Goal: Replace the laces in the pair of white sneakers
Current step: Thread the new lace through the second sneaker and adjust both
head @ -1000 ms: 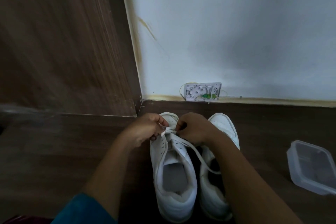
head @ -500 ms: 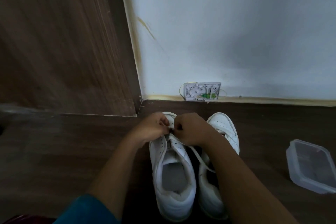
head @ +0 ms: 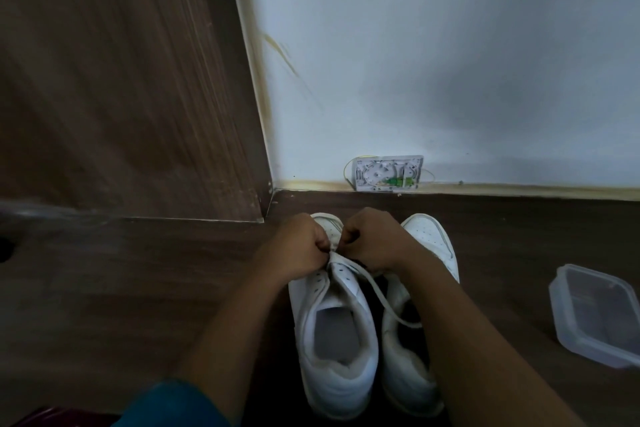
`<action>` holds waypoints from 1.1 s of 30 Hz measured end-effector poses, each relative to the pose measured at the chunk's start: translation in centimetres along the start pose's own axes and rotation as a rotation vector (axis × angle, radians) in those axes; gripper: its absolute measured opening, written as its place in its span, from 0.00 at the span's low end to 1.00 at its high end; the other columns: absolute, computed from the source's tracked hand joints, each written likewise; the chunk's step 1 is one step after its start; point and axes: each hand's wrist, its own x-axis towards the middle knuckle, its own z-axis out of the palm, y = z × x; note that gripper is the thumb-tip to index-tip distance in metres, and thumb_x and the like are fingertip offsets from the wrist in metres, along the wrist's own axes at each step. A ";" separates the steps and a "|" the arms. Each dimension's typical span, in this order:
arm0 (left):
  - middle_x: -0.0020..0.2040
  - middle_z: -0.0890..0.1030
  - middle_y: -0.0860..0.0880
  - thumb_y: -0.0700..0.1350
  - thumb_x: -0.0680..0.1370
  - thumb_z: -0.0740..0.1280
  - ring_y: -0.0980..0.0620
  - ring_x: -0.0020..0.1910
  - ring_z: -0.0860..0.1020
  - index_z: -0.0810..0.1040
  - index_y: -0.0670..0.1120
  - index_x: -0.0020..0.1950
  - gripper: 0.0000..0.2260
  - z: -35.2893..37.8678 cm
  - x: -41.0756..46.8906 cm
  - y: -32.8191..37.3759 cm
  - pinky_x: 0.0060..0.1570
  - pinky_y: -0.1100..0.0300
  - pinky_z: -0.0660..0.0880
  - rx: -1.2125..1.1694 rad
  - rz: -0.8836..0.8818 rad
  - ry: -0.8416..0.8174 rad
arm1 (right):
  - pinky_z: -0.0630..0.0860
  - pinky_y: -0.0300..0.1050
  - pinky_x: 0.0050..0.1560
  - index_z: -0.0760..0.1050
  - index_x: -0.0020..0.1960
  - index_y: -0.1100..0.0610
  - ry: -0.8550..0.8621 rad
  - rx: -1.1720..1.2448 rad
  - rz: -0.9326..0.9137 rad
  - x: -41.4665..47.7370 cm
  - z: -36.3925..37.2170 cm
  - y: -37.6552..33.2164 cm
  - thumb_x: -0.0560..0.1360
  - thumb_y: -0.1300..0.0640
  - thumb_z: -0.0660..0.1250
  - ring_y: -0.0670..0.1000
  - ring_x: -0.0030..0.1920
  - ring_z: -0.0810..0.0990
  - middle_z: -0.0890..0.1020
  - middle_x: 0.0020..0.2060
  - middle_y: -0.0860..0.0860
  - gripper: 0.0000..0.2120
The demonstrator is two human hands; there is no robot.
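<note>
Lace (head: 379, 293) is being pinched by the left grip (head: 298, 248) and right grip (head: 375, 239) at the sneaker (head: 334, 340) toe-end eyelets; drawing both ends even is looking wise.

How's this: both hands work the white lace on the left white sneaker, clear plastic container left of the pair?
Wrong side: the head view shows the clear plastic container right of the pair. The left hand and right hand do work the white lace on the left white sneaker.

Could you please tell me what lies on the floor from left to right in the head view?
Sneaker being laced → other sneaker → clear plastic container.
</note>
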 end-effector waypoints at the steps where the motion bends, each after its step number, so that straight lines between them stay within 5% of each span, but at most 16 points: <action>1: 0.34 0.82 0.49 0.34 0.68 0.68 0.57 0.36 0.76 0.85 0.41 0.39 0.06 0.2 -0.1 0.0 0.34 0.75 0.62 -0.005 0.022 0.029 | 0.70 0.36 0.41 0.84 0.45 0.59 -0.009 0.013 0.011 -0.1 -0.1 0.0 0.71 0.58 0.69 0.51 0.45 0.81 0.84 0.43 0.56 0.07; 5: 0.31 0.77 0.46 0.34 0.67 0.68 0.50 0.33 0.76 0.79 0.41 0.31 0.06 0.3 -0.5 -0.1 0.34 0.58 0.68 -0.073 0.026 0.069 | 0.70 0.35 0.40 0.84 0.46 0.59 -0.024 0.005 0.040 0.0 0.1 0.1 0.71 0.61 0.67 0.52 0.47 0.82 0.84 0.44 0.57 0.08; 9: 0.34 0.74 0.50 0.39 0.64 0.68 0.48 0.36 0.76 0.77 0.41 0.30 0.03 -0.4 -0.4 -0.3 0.37 0.56 0.72 -0.159 0.024 -0.043 | 0.76 0.39 0.42 0.84 0.45 0.61 -0.028 -0.007 0.055 0.3 0.5 0.0 0.70 0.61 0.68 0.52 0.44 0.83 0.84 0.41 0.57 0.08; 12: 0.36 0.75 0.43 0.35 0.65 0.68 0.45 0.36 0.75 0.78 0.36 0.32 0.02 -0.5 -0.2 -0.1 0.36 0.57 0.70 -0.196 -0.009 -0.091 | 0.74 0.39 0.41 0.84 0.45 0.62 -0.015 0.003 0.062 0.1 0.4 0.1 0.70 0.61 0.67 0.53 0.43 0.83 0.84 0.41 0.58 0.09; 15: 0.37 0.76 0.34 0.42 0.62 0.66 0.48 0.34 0.73 0.79 0.35 0.32 0.09 -1.0 -0.4 0.1 0.35 0.60 0.67 -0.213 0.013 -0.100 | 0.72 0.41 0.35 0.84 0.43 0.63 -0.058 0.134 0.088 -0.5 -0.3 -0.1 0.69 0.63 0.68 0.48 0.31 0.78 0.83 0.37 0.60 0.07; 20: 0.30 0.77 0.53 0.41 0.64 0.68 0.57 0.30 0.74 0.79 0.48 0.29 0.04 -1.6 -0.8 -0.5 0.36 0.58 0.70 -0.397 -0.074 -0.088 | 0.74 0.47 0.37 0.81 0.45 0.66 -0.277 0.142 0.072 -1.0 -1.3 -0.3 0.72 0.64 0.65 0.50 0.31 0.75 0.81 0.38 0.63 0.08; 25: 0.34 0.79 0.50 0.40 0.66 0.71 0.56 0.33 0.75 0.82 0.42 0.40 0.04 -2.1 -0.9 -0.5 0.38 0.59 0.71 -0.335 -0.075 -0.278 | 0.75 0.41 0.39 0.81 0.48 0.62 -0.394 0.211 0.094 -1.5 -2.2 -0.6 0.74 0.59 0.65 0.49 0.36 0.77 0.81 0.38 0.54 0.08; 28: 0.30 0.77 0.50 0.45 0.62 0.70 0.54 0.32 0.74 0.81 0.44 0.34 0.05 -1.8 -0.7 -0.2 0.36 0.56 0.70 -0.254 -0.043 -0.341 | 0.72 0.42 0.42 0.82 0.43 0.62 -0.435 0.203 0.073 -1.6 -2.5 -0.6 0.69 0.58 0.70 0.49 0.37 0.76 0.82 0.35 0.53 0.07; 30: 0.26 0.74 0.55 0.42 0.64 0.70 0.56 0.28 0.72 0.78 0.50 0.28 0.05 -1.5 -0.6 0.1 0.33 0.58 0.68 -0.234 -0.012 -0.318 | 0.70 0.41 0.37 0.81 0.37 0.60 -0.430 0.169 0.078 -1.7 -2.6 -0.7 0.65 0.63 0.72 0.49 0.33 0.75 0.80 0.31 0.53 0.01; 33: 0.24 0.70 0.53 0.43 0.63 0.67 0.55 0.25 0.69 0.74 0.50 0.25 0.07 -1.3 -0.5 0.1 0.31 0.56 0.65 -0.225 0.068 -0.250 | 0.66 0.38 0.30 0.79 0.32 0.60 -0.361 0.326 0.082 -1.9 -3.3 -0.6 0.67 0.65 0.70 0.48 0.25 0.69 0.75 0.25 0.52 0.06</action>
